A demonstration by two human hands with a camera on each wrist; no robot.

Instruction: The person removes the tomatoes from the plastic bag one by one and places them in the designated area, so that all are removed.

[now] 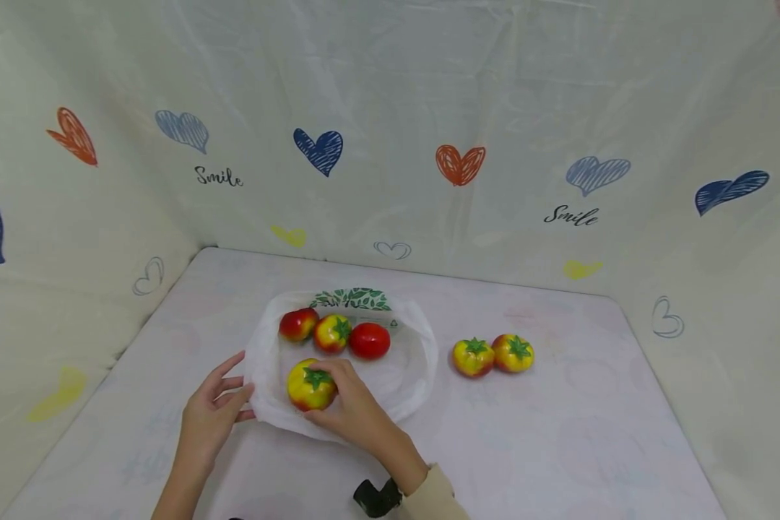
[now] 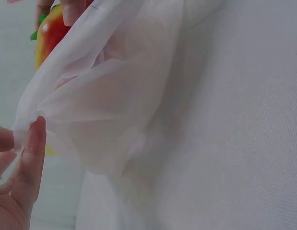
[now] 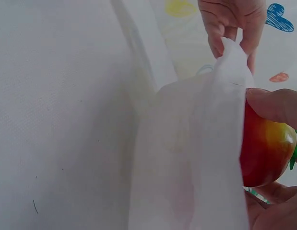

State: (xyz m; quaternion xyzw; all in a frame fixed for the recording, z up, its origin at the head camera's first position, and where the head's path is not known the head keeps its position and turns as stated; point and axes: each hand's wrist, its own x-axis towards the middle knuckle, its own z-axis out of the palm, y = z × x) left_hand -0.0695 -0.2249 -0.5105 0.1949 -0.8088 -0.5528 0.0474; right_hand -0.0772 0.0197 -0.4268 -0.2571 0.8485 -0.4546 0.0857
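Note:
A white plastic bag (image 1: 422, 375) lies with its mouth spread wide on the table. My left hand (image 1: 211, 415) pinches its rim at the left, as the right wrist view also shows. In my right hand (image 1: 357, 412) is a yellow-and-red tomato (image 1: 308, 390) with a green leafy top, gripped between thumb and fingers over the near part of the bag's opening. Inside the bag, toward the back, sit a red-yellow tomato (image 1: 297, 326), a yellow one with a green top (image 1: 331, 334) and a plain red tomato (image 1: 369, 341).
Two more yellow-red tomatoes, a left one (image 1: 473, 357) and a right one (image 1: 513, 353), stand side by side right of the bag. The white table (image 1: 559, 433) meets a pale curtain (image 1: 390, 87) printed with hearts behind and at the sides.

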